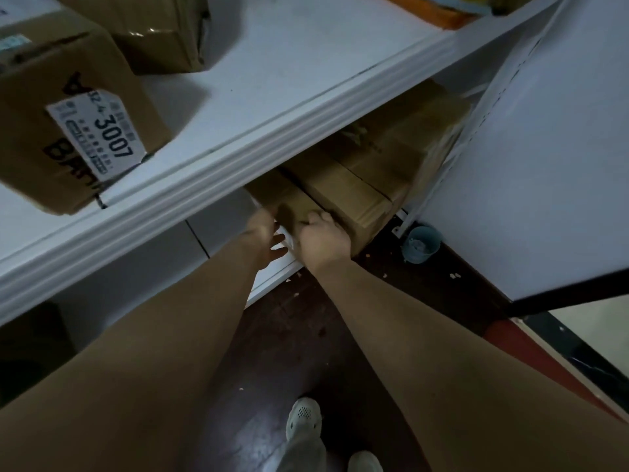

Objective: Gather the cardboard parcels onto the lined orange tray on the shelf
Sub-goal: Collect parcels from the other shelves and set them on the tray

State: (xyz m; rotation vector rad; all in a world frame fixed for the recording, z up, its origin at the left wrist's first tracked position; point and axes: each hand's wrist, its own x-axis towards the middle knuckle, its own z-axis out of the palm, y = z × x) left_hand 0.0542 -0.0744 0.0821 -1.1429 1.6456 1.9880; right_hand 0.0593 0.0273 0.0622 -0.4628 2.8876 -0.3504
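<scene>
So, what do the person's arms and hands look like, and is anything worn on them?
The left forearm and right forearm are bare as far as the picture shows, with no sleeves. The left hand and the right hand have no gloves. I see no watch, bracelet or ring, though the picture is dim.

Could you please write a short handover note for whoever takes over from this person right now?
left grip: flat against the left side of the small box on the lower shelf, thumb spread.
right grip: fingers curled over that box's near right edge.
Elsewhere: big box beside it; labelled box and back box on the upper shelf.
orange tray: far end of the upper shelf, only a corner shows.
Done: no box seen on the tray.
Left: lift the small box up to it, then the others.
</scene>
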